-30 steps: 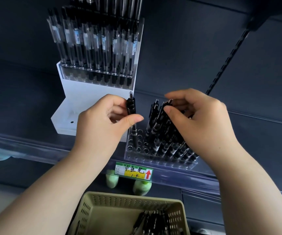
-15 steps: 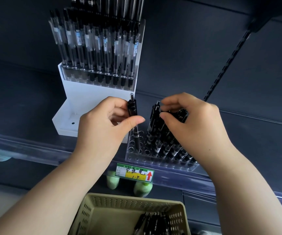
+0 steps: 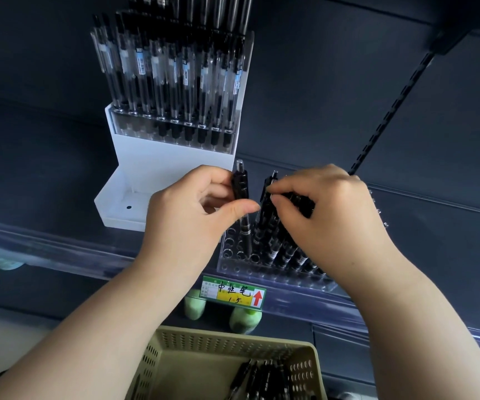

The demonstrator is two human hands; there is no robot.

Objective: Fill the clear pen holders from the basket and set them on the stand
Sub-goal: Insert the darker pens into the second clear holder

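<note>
Left hand point(image 3: 192, 215) pinching one pen point(image 3: 240, 186) upright, tip in the clear pen holder point(image 3: 244, 267) beneath both hands; right hand point(image 3: 328, 220), now drawn closer, gripping the leaning pens point(image 3: 267, 215) alongside: filling continues, basket point(image 3: 233, 342) below the wrists

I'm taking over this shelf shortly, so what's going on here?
A person is filling a clear pen holder on the shelf edge. The left hand pinches one black pen, upright, its tip down among the holder's left holes. The right hand grips a bunch of pens already standing in the right part; front and left holes are unfilled. More pens lie in the basket below. Behind, the white stand carries one full holder on its upper step.
</note>
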